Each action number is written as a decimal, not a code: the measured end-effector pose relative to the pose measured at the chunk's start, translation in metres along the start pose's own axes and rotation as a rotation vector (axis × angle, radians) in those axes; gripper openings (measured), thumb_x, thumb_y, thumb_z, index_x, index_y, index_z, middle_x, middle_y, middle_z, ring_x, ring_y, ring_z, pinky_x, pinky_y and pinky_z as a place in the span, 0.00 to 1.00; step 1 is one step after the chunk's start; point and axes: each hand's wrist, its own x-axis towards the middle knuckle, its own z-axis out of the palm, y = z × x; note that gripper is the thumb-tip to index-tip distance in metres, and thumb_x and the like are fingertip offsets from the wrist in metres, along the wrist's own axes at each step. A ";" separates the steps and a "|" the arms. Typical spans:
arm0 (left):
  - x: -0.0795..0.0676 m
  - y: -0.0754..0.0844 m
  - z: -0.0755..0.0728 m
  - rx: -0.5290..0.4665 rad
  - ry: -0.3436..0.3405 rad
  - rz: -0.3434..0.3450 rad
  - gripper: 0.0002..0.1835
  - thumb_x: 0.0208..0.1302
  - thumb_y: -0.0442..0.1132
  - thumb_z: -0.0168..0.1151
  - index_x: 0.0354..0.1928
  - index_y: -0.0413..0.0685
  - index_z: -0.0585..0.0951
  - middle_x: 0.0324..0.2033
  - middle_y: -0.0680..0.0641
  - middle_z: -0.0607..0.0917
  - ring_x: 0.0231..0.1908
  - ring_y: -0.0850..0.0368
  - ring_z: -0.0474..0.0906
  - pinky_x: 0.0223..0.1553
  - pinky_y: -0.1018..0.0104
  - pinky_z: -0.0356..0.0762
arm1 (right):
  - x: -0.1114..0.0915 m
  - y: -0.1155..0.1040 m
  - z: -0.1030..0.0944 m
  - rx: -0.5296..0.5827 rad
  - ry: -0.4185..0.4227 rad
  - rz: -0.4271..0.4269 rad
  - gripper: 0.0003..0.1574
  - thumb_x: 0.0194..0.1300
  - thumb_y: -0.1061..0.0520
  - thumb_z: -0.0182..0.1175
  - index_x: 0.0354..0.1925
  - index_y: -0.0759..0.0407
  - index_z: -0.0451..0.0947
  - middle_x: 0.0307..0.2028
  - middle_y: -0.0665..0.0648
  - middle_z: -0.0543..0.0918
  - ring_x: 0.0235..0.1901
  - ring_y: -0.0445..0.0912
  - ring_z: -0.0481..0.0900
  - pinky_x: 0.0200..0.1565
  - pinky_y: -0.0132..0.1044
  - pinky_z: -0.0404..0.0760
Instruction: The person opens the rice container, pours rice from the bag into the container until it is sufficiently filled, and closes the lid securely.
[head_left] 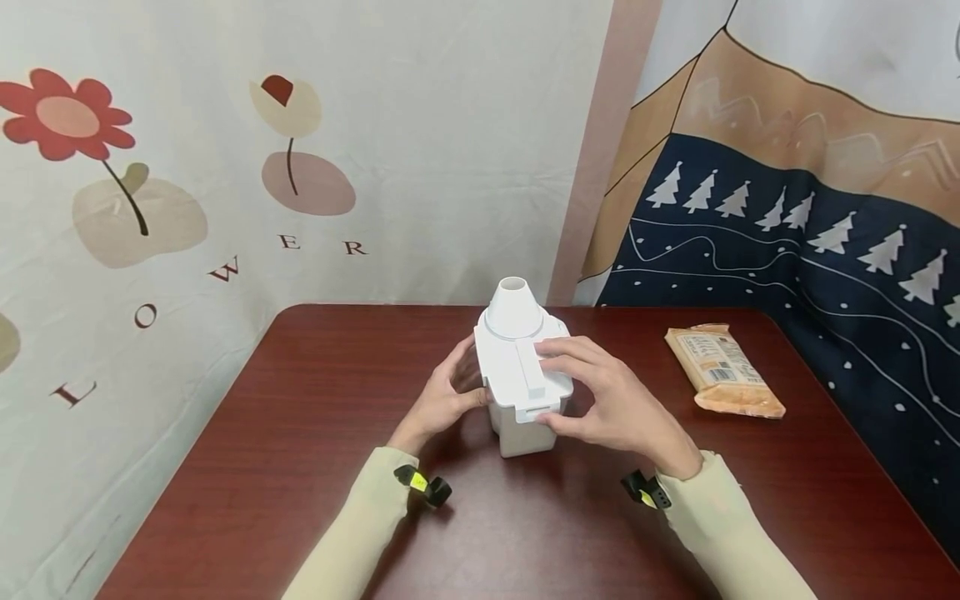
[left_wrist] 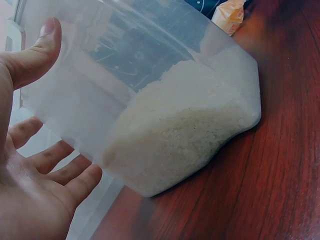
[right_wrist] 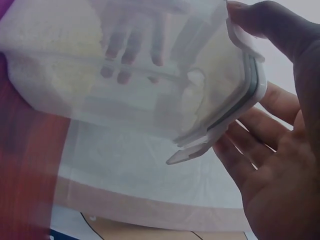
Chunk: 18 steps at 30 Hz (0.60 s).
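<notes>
A translucent storage container (head_left: pixel 527 439) stands upright on the table, partly filled with white grains that look like rice (left_wrist: pixel 175 115). Its white lid (head_left: pixel 497 354) is on, topped by a white cone-shaped piece (head_left: pixel 513 310) and a raised bar (head_left: pixel 529 368). My left hand (head_left: pixel 441 398) holds the container's left side, thumb at the near corner and fingers spread along the wall. With my right hand (head_left: pixel 611 396) I grip the lid from the right: the thumb is at the front latch (head_left: pixel 536 412), the fingers over the lid's right part. Another latch (right_wrist: pixel 192 152) sticks out at the lid's side.
A sealed packet (head_left: pixel 723 371) with orange and white wrapping lies at the right of the dark red table (head_left: pixel 337 367). Behind the table hangs a printed cloth (head_left: pixel 450 167), and a dark blue one with trees (head_left: pixel 750 250) at the right.
</notes>
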 end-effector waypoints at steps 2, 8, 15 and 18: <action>0.000 0.000 0.000 0.010 -0.001 0.005 0.52 0.58 0.38 0.78 0.80 0.51 0.57 0.75 0.38 0.68 0.76 0.41 0.63 0.76 0.43 0.62 | 0.000 -0.001 0.000 -0.008 0.011 -0.002 0.35 0.51 0.48 0.81 0.56 0.51 0.82 0.64 0.48 0.79 0.63 0.44 0.75 0.60 0.46 0.81; -0.001 0.000 0.001 0.020 0.001 0.008 0.53 0.58 0.44 0.78 0.80 0.52 0.57 0.75 0.39 0.68 0.76 0.41 0.62 0.76 0.43 0.62 | 0.000 0.000 0.003 -0.019 0.034 -0.002 0.33 0.51 0.50 0.81 0.56 0.51 0.83 0.63 0.49 0.80 0.61 0.44 0.76 0.59 0.46 0.83; -0.001 0.000 0.002 0.011 -0.001 0.004 0.54 0.57 0.45 0.78 0.81 0.51 0.56 0.76 0.40 0.67 0.76 0.41 0.61 0.76 0.43 0.62 | -0.001 0.000 0.003 -0.003 0.041 0.019 0.34 0.50 0.49 0.82 0.55 0.49 0.83 0.63 0.47 0.80 0.61 0.43 0.75 0.59 0.45 0.83; -0.003 0.001 0.002 0.013 0.008 -0.008 0.53 0.58 0.42 0.78 0.81 0.51 0.56 0.76 0.39 0.67 0.76 0.41 0.62 0.75 0.43 0.62 | -0.002 0.001 0.003 0.003 0.029 0.023 0.34 0.50 0.48 0.82 0.55 0.48 0.82 0.63 0.47 0.79 0.62 0.43 0.75 0.61 0.45 0.82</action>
